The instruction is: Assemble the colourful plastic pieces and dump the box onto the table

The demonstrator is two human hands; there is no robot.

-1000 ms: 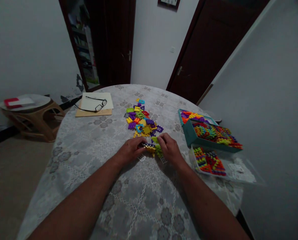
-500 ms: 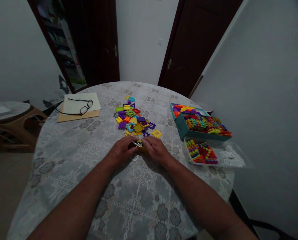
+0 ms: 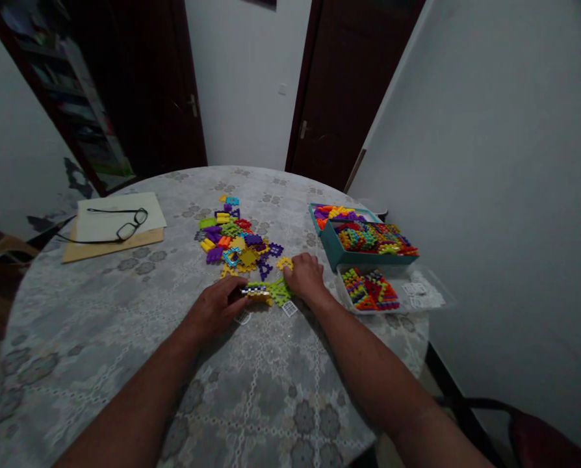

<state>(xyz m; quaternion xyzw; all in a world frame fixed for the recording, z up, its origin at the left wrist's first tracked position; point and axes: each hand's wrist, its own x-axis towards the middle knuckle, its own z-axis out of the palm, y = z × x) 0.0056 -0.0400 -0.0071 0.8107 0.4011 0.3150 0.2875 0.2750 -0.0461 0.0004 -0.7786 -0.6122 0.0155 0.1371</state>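
The right hand (image 3: 306, 278) has just moved off to the yellow piece (image 3: 284, 262) beside its fingers, whose grip I can't make out, leaving the block (image 3: 257, 292) clamped between the left hand's (image 3: 214, 305) fingers, green pieces (image 3: 279, 292) alongside.

The desk (image 3: 251, 396) is covered by a grey patterned cloth. Behind it, two dark doors (image 3: 359, 84) are set in pale walls (image 3: 505, 169), and the room is dimly lit.
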